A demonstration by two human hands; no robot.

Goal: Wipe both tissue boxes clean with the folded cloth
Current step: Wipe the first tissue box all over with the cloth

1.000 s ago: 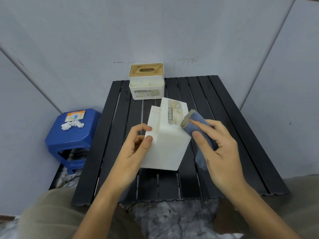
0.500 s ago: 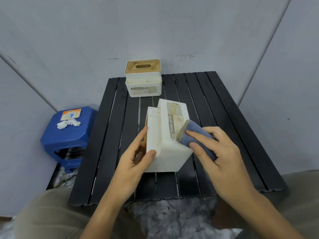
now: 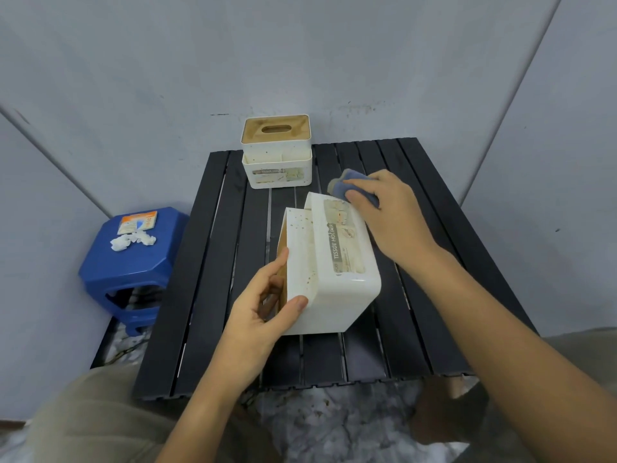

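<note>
cloth [image 3: 355,188]: gripped by right hand [image 3: 390,218], at box [image 3: 329,262] far top corner
box axis: runs away from viewer
left hand [image 3: 263,312]: grips near end

Near white tissue box [image 3: 329,262] tipped, speckled; far tissue box [image 3: 276,152] upright; blue folded cloth [image 3: 354,188] at near box's far end.

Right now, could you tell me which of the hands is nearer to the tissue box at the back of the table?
The right hand, holding the cloth, is just right of the back box. The left hand grips the near box, farther away.
</note>
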